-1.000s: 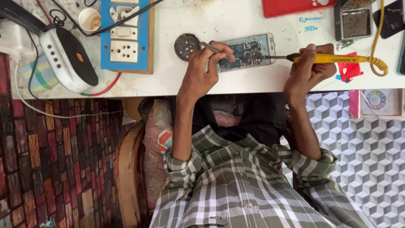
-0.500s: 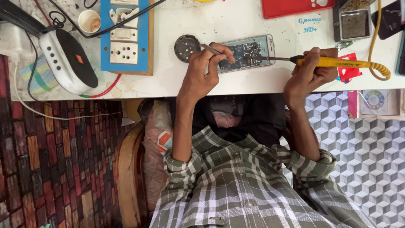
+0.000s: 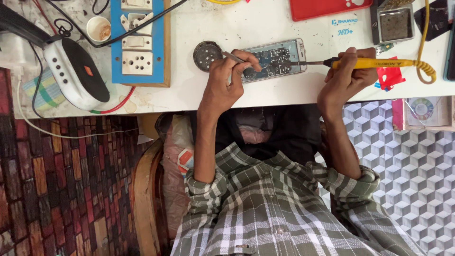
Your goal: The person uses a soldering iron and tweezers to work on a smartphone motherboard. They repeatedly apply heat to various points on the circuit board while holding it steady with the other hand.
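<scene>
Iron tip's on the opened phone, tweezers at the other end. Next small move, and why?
Probably hold the left hand steady and keep the iron on the joint briefly. The right hand has its tip at the phone board, and the tweezers reach the board, though whether they grip a part is too small to tell.

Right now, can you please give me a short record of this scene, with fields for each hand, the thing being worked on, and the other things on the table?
left hand: holds thin metal tweezers, tips at the circuit board
right hand: grips a yellow soldering iron, tip on the board
work piece: opened phone, board exposed, lying flat on the white table
beside the phone: round dark tin, to its left
further left: blue socket board, white and black device
further right: red case, coiled yellow cord
</scene>
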